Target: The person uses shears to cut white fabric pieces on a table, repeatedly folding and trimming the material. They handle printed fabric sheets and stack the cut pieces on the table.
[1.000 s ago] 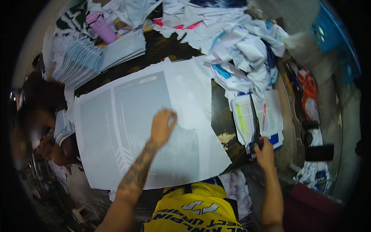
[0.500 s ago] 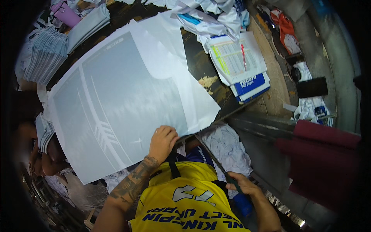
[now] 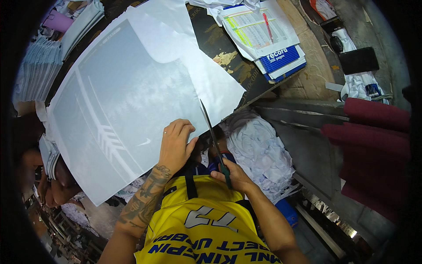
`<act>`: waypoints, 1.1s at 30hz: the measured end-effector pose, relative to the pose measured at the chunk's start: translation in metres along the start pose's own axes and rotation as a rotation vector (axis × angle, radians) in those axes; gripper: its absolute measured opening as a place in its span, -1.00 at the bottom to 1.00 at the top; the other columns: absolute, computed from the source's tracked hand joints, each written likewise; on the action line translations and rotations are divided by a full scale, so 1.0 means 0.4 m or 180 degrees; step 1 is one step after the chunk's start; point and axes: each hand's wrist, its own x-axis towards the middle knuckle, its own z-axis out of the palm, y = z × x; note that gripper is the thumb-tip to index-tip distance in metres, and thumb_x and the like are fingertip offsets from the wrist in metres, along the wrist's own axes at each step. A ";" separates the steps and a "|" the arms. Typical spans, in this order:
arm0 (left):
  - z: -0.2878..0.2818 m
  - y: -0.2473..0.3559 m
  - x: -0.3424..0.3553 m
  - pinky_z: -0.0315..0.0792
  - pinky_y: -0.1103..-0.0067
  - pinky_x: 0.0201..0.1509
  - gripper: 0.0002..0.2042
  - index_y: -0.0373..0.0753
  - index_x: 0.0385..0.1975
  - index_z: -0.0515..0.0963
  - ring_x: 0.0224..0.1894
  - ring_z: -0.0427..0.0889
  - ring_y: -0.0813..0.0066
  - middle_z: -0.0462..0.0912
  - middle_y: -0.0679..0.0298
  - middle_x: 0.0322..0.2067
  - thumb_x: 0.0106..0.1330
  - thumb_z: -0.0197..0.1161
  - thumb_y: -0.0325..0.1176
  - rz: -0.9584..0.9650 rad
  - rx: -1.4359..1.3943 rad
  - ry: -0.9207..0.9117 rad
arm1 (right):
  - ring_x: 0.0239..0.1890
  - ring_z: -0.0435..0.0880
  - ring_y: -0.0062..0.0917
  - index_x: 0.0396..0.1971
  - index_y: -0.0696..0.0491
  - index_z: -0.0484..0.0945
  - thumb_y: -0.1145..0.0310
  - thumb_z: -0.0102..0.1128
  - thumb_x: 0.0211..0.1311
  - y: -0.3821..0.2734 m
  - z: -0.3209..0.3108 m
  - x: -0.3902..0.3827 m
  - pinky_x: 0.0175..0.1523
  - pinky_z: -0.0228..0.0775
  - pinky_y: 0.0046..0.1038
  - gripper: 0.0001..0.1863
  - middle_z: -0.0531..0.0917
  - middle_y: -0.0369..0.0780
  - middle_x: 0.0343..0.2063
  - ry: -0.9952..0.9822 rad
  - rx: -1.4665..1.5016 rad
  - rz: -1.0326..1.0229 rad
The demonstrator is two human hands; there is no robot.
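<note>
A large white sheet with a grey printed garment panel point(image 3: 132, 88) lies across the table, slanting over its near edge. It carries white stripes and chevrons. On the panel's near edge rests my left hand point(image 3: 176, 143), palm down, fingers loosely bent and thumb apart, holding nothing. My right hand point(image 3: 235, 176) is closed round the dark green handle of a pair of long scissors point(image 3: 214, 137). Their blades point away from me, and the tip lies at the panel's right border, beside the white margin point(image 3: 222, 88). Whether the blades are parted I cannot tell.
Papers with a red pen point(image 3: 267, 28) lie on a blue record book point(image 3: 279, 60) at the far right. Stacked folded fabric point(image 3: 37, 70) and a purple container point(image 3: 57, 20) stand far left. White cloth point(image 3: 259, 141) is heaped below the table edge; maroon fabric point(image 3: 373, 149) hangs right.
My right hand has brought the scissors up and leftward from beside my body to the panel's edge. My left hand has shifted slightly left and away from me, and the view has moved.
</note>
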 end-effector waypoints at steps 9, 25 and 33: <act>0.006 -0.020 -0.007 0.31 0.24 0.33 -0.72 -0.24 -0.03 0.58 0.24 0.49 0.07 0.57 0.17 0.05 0.27 0.38 -0.48 -0.0174 -0.0317 -0.0208 | -0.56 0.38 -0.71 -0.59 0.03 0.52 -0.10 0.55 0.32 -0.115 -0.036 0.014 -0.42 0.25 -0.53 -0.45 0.47 -0.42 -0.67 -0.0042 0.0452 0.0710; 0.005 -0.033 0.006 0.34 0.22 0.28 -0.67 -0.22 -0.04 0.56 0.20 0.51 0.12 0.58 0.20 0.03 0.18 0.38 -0.54 -0.0370 -0.0558 -0.0218 | -0.61 0.57 -0.67 -0.43 0.10 0.65 -0.31 0.45 0.29 -0.345 -0.124 0.204 -0.46 0.37 -0.59 -0.34 0.56 -0.36 -0.64 -0.0191 0.0415 0.0639; -0.036 -0.063 0.081 0.31 0.17 0.29 -0.70 -0.26 0.00 0.57 0.20 0.50 0.05 0.60 0.13 0.01 0.26 0.30 -0.54 -0.0465 -0.0727 0.0156 | -0.58 0.59 -0.67 -0.49 0.06 0.65 -0.25 0.47 0.31 -0.396 -0.136 0.273 -0.44 0.42 -0.61 -0.40 0.60 -0.34 -0.61 -0.0286 0.0524 0.0972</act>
